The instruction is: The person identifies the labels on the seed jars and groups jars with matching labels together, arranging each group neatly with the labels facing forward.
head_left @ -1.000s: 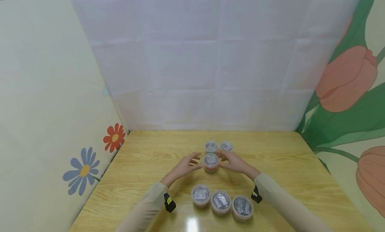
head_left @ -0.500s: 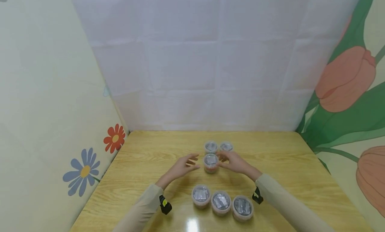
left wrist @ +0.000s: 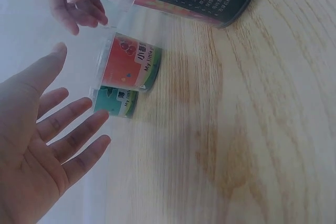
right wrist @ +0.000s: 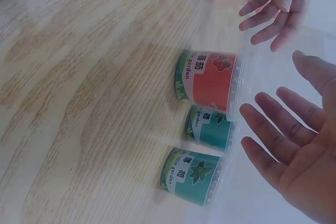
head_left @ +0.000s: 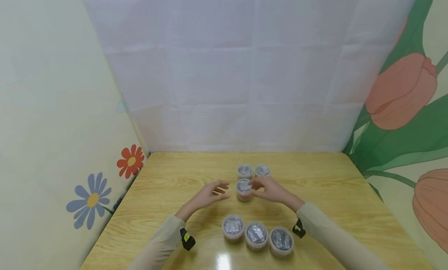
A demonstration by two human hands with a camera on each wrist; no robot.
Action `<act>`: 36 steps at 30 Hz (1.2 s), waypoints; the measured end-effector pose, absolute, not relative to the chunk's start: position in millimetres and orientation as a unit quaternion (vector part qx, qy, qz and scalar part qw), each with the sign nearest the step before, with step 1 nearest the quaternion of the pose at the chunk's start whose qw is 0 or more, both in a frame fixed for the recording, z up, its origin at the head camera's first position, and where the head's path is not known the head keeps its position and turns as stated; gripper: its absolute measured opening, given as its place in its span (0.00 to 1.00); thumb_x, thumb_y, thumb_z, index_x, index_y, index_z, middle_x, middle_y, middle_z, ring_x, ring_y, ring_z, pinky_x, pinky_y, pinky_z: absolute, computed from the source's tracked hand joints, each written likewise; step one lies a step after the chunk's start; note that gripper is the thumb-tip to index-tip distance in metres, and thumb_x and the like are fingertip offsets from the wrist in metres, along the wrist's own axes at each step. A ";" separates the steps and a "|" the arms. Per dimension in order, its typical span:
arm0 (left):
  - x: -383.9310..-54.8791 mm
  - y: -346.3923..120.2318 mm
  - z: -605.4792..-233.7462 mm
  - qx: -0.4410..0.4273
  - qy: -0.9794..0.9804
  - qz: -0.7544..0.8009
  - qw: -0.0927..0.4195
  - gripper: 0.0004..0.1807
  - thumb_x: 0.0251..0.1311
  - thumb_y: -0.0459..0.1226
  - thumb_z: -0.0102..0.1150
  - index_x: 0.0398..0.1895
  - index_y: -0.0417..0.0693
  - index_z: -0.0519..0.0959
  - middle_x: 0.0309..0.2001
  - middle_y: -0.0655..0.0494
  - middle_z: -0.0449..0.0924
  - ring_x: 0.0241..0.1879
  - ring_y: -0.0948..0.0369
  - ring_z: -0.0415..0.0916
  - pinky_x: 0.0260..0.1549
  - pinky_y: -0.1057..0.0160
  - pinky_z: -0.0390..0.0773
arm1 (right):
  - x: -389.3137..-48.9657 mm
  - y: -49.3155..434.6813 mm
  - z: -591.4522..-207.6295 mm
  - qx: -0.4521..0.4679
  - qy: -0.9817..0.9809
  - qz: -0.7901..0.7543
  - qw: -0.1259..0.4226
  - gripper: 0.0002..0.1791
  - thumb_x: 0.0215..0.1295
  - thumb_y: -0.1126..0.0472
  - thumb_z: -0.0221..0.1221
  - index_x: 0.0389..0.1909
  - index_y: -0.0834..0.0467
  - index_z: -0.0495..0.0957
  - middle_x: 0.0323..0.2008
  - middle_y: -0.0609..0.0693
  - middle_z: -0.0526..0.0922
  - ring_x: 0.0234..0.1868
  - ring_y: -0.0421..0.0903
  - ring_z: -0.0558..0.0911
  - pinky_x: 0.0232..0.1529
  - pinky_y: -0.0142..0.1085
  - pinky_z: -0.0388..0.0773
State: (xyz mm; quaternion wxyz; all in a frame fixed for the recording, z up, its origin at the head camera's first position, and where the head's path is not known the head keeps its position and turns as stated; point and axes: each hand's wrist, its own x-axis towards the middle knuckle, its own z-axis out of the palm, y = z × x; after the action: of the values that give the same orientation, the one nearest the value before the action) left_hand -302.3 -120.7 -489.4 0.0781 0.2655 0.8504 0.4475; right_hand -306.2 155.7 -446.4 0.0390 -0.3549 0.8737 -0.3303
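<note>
A small clear-lidded plastic tub with a red label point(head_left: 244, 189) stands upright on the table, a silvery packet showing through its top. My left hand point(head_left: 207, 194) hovers left of it with fingers spread, a gap between them. Over the tub's right edge in the head view is my right hand point(head_left: 271, 189), its fingers loosely bent and holding nothing. The right wrist view shows that palm point(right wrist: 310, 171) facing the tub. Just behind stand two tubs with green labels, one green tub point(right wrist: 195, 174) to the right and another green tub point(right wrist: 209, 127) directly behind the red one.
Nearer the front edge, three more lidded tubs stand in a slanting row: a left tub point(head_left: 233, 227), a middle tub point(head_left: 256, 235) and a right tub point(head_left: 281, 241). A white cloth point(head_left: 224, 87) hangs behind the wooden table point(head_left: 168, 173). Flower-patterned walls flank both sides.
My left hand has drawn away from the red-labelled tub, toward the left. My right hand has shifted slightly left over the tub's edge in the head view. The tubs stay in place.
</note>
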 end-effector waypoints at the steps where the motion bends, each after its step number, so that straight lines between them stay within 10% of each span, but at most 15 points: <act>1: -301.3 -120.7 -489.5 0.267 0.850 0.446 0.079 0.24 0.62 0.37 0.56 0.62 0.44 0.67 0.55 0.38 0.73 0.50 0.47 0.75 0.49 0.51 0.76 | -305.4 155.0 -446.0 -0.356 0.873 -0.331 0.041 0.18 0.61 0.57 0.61 0.47 0.65 0.77 0.42 0.58 0.82 0.42 0.52 0.81 0.46 0.47 0.78; 36: -281.0 -135.6 -483.7 0.368 0.818 0.400 0.188 0.32 0.58 0.49 0.59 0.64 0.48 0.65 0.60 0.49 0.71 0.54 0.56 0.73 0.56 0.53 0.71 | -282.5 139.2 -445.1 -0.415 0.867 -0.262 0.084 0.30 0.57 0.39 0.58 0.52 0.57 0.76 0.47 0.48 0.81 0.46 0.45 0.80 0.48 0.42 0.77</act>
State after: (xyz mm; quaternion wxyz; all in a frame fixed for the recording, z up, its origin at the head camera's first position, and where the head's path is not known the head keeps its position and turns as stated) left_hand -281.0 -135.6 -483.7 0.1880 0.3675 0.8181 0.4004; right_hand -282.5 139.2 -445.1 0.0841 -0.4150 0.8672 -0.2619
